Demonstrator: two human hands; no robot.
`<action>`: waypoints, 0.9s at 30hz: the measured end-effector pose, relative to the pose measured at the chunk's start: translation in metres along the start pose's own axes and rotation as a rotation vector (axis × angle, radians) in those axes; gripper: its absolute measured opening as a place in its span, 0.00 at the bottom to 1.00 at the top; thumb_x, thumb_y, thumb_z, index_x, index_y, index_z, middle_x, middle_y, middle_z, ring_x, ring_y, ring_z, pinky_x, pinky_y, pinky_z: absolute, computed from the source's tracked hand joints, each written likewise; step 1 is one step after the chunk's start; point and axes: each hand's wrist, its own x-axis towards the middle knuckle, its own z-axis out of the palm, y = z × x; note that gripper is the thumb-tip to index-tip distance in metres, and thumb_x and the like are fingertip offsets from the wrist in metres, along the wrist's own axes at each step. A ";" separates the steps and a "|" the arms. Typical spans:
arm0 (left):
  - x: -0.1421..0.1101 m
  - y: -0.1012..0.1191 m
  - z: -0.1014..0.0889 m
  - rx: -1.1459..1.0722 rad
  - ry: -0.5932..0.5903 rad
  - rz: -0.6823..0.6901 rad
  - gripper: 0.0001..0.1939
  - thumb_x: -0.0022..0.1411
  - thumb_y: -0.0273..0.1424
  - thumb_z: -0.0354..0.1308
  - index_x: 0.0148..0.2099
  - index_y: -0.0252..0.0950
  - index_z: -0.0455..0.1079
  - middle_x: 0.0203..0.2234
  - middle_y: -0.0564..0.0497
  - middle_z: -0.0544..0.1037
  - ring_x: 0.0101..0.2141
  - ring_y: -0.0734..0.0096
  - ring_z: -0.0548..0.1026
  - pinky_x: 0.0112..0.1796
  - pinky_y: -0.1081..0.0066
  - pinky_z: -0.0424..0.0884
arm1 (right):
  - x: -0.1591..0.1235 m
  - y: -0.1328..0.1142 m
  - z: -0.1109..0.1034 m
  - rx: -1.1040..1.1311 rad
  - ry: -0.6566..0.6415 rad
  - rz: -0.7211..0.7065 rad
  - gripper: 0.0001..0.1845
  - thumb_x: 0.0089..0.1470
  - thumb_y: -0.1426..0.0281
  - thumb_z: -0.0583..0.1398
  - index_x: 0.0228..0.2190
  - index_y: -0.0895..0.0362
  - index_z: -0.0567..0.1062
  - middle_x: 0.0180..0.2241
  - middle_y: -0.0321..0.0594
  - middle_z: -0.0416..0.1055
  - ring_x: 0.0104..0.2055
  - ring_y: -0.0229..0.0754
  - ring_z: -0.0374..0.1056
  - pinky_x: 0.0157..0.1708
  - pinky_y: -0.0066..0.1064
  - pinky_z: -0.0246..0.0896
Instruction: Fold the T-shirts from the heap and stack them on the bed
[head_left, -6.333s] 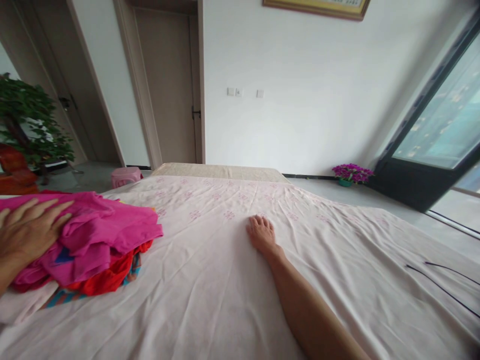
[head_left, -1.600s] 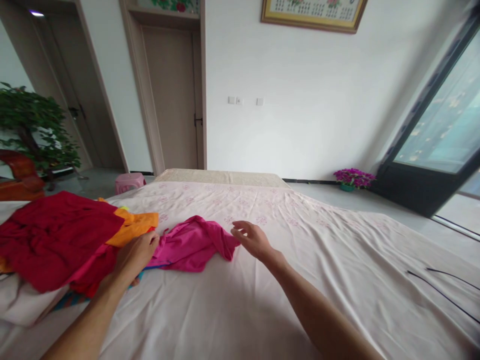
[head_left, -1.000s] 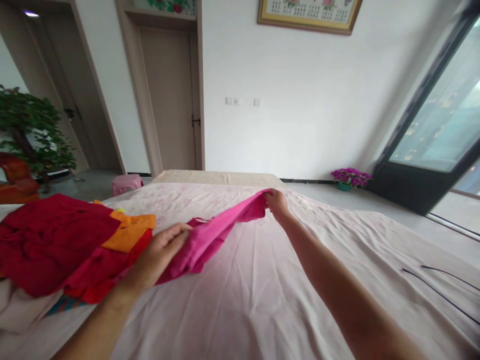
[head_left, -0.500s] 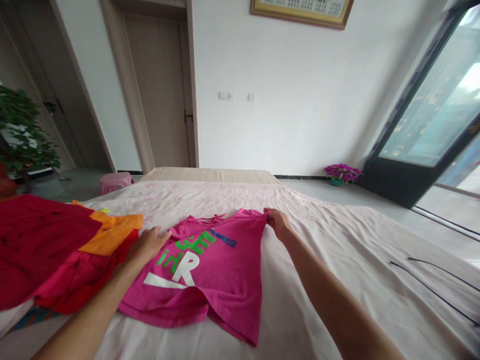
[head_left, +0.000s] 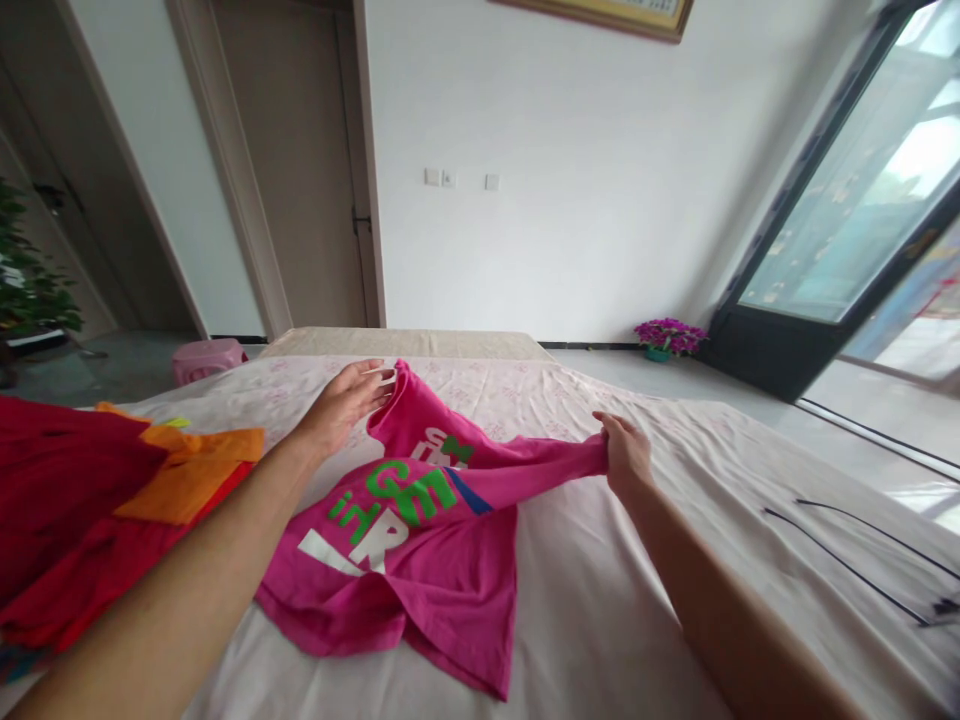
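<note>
A magenta T-shirt [head_left: 457,590] with green, white and blue print lies partly bunched on the bed-like covered surface. My right hand [head_left: 628,452] pinches a piece of it and draws it out taut to the right. My left hand [head_left: 352,400] is at the shirt's raised upper left part, its fingers stretched out and slightly apart. The fingertips are right beside the cloth edge; whether they touch it is hard to make out. The shirt's lower hem lies wavy on the pale cover [head_left: 600,620].
Red and orange clothes [head_left: 187,470] lie piled at the left. Dark thin cords [head_left: 847,570] rest on the cover at the right. Beyond stand a pink stool [head_left: 210,358], a potted plant [head_left: 30,270] and purple flowers [head_left: 670,336] near a glass door [head_left: 840,220].
My left hand has risen and moved right and away from me, its fingers now spread. The right hand has gone further right, stretching the shirt's upper part, which has lifted and folded.
</note>
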 end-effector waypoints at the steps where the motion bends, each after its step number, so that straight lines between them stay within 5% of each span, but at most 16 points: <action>1: 0.000 0.002 0.006 0.016 -0.052 -0.016 0.31 0.64 0.46 0.52 0.64 0.36 0.59 0.54 0.43 0.76 0.47 0.68 0.78 0.46 0.67 0.73 | 0.001 0.004 -0.012 -0.162 -0.048 -0.023 0.22 0.49 0.60 0.57 0.40 0.59 0.81 0.24 0.37 0.70 0.25 0.40 0.64 0.26 0.31 0.57; 4: -0.012 -0.012 0.011 0.118 -0.087 -0.093 0.31 0.56 0.43 0.60 0.58 0.32 0.67 0.52 0.38 0.77 0.52 0.57 0.76 0.49 0.61 0.71 | 0.001 0.011 -0.033 -0.738 -0.211 -0.148 0.18 0.51 0.64 0.58 0.40 0.53 0.83 0.39 0.44 0.77 0.42 0.50 0.70 0.40 0.36 0.61; 7: -0.040 -0.045 -0.007 0.347 -0.040 -0.173 0.21 0.47 0.42 0.65 0.41 0.33 0.74 0.45 0.37 0.80 0.51 0.47 0.75 0.52 0.57 0.68 | -0.004 0.004 -0.021 -1.007 -0.242 -0.294 0.18 0.55 0.67 0.56 0.44 0.49 0.81 0.50 0.44 0.75 0.52 0.53 0.67 0.49 0.39 0.59; 10: -0.075 -0.075 -0.036 0.843 -0.115 -0.206 0.20 0.52 0.49 0.60 0.38 0.39 0.74 0.40 0.43 0.79 0.45 0.52 0.77 0.47 0.60 0.68 | -0.015 -0.015 0.026 -0.900 -0.442 -0.367 0.19 0.59 0.68 0.53 0.46 0.51 0.80 0.48 0.42 0.77 0.49 0.46 0.71 0.45 0.32 0.61; 14: -0.108 -0.088 -0.064 1.009 -0.248 -0.132 0.17 0.53 0.47 0.58 0.35 0.40 0.73 0.35 0.47 0.79 0.39 0.58 0.76 0.43 0.64 0.68 | -0.036 -0.036 0.112 -0.865 -0.673 -0.317 0.20 0.59 0.57 0.57 0.47 0.52 0.79 0.47 0.44 0.78 0.48 0.49 0.72 0.42 0.32 0.61; 16: -0.115 -0.082 -0.069 0.933 -0.259 -0.171 0.15 0.51 0.46 0.59 0.34 0.40 0.73 0.34 0.48 0.79 0.40 0.58 0.77 0.42 0.66 0.69 | -0.048 -0.037 0.148 -0.842 -0.755 -0.245 0.26 0.53 0.52 0.62 0.47 0.55 0.78 0.46 0.47 0.77 0.48 0.50 0.72 0.42 0.32 0.62; 20: -0.121 -0.059 -0.072 0.470 -0.244 -0.406 0.19 0.51 0.48 0.60 0.38 0.40 0.72 0.35 0.51 0.81 0.40 0.56 0.79 0.41 0.64 0.73 | -0.065 -0.029 0.185 -0.656 -0.782 -0.194 0.15 0.43 0.59 0.68 0.30 0.57 0.77 0.32 0.41 0.77 0.39 0.48 0.72 0.38 0.32 0.62; 23: -0.123 -0.046 -0.075 0.112 -0.181 -0.485 0.22 0.53 0.48 0.62 0.44 0.40 0.71 0.38 0.52 0.82 0.43 0.57 0.79 0.42 0.64 0.74 | -0.061 -0.032 0.180 -0.309 -0.605 -0.113 0.10 0.49 0.62 0.62 0.29 0.57 0.73 0.27 0.37 0.73 0.33 0.42 0.70 0.32 0.29 0.62; 27: -0.112 -0.033 -0.069 -0.102 0.096 -0.398 0.26 0.50 0.44 0.67 0.49 0.39 0.67 0.38 0.54 0.82 0.38 0.64 0.80 0.39 0.68 0.76 | -0.039 -0.062 0.142 -0.088 -0.427 -0.100 0.13 0.59 0.61 0.50 0.38 0.56 0.67 0.30 0.35 0.70 0.29 0.37 0.67 0.27 0.26 0.62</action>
